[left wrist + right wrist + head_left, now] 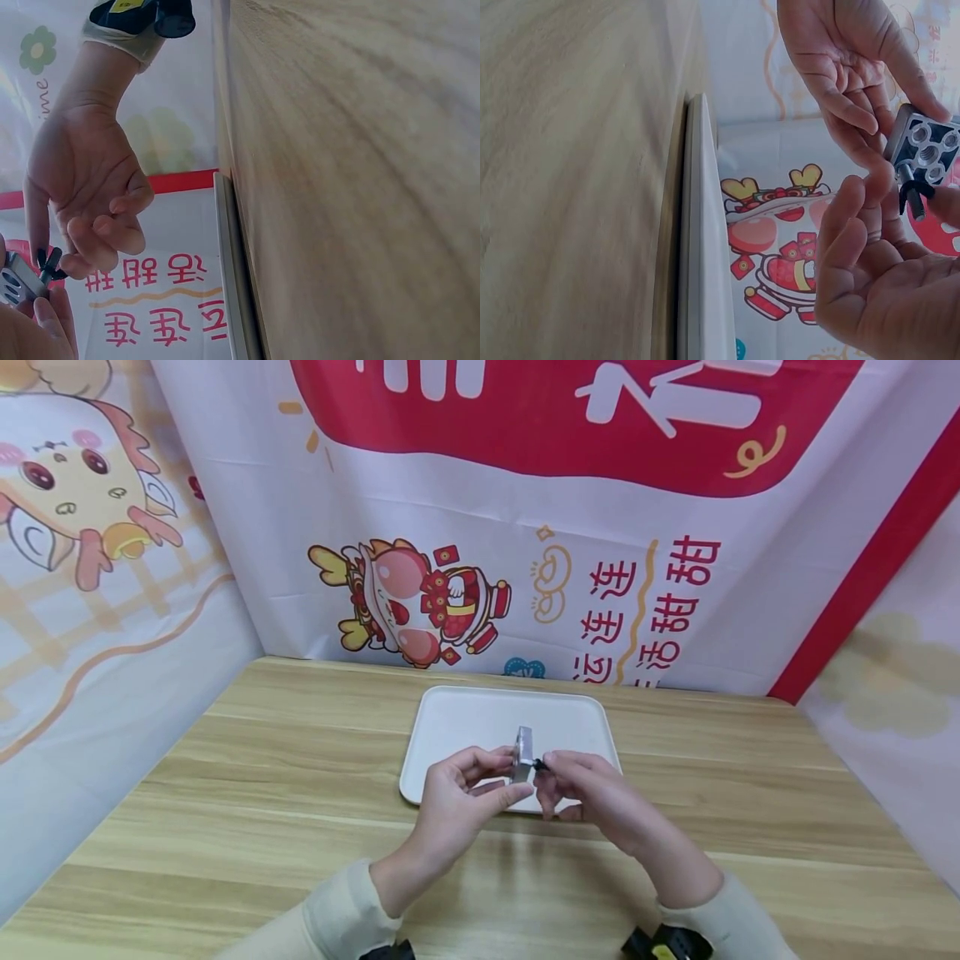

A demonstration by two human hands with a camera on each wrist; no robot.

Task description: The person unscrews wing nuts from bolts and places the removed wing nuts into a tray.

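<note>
Above the tray, my left hand (459, 800) holds a small grey metal plate (523, 750) by its edges, between thumb and fingers. The right wrist view shows the plate's face, with several round holes around a threaded middle one (928, 154). A small screw with a black winged piece (913, 193) stands out from that face near one edge. My right hand (592, 789) pinches the black piece with thumb and forefinger, its other fingers loosely bent. How deep the screw sits in the plate cannot be seen.
A white rectangular tray (450, 718) lies on the wooden table (315, 827) beneath both hands. Printed cloth (420, 485) hangs behind the table and along its sides. Each wrist wears a black camera strap (678, 943).
</note>
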